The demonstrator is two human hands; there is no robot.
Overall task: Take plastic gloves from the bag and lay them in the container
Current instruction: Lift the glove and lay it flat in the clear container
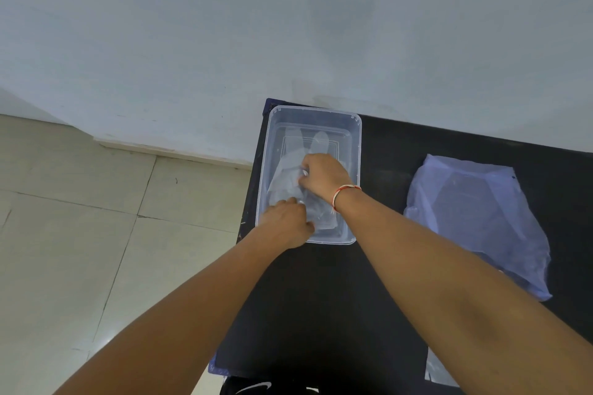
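While both hands (pixel 301 199) pinch filmy clear gloves (pixel 290 176), they lie inside the rectangular translucent container (pixel 353 138).

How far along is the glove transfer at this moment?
Done: clear plastic gloves already lie in the container. In hand: the left hand and right hand are both inside it, pinching and arranging glove plastic. Left: the bag lies apart on the table; what it holds is unclear.

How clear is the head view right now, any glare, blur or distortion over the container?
Head view: soft, even light, no hard glare; wide-angle bending at the edges; the container is sharp enough, but the clear gloves barely stand out under the left hand and right hand; the bag looks hazy.
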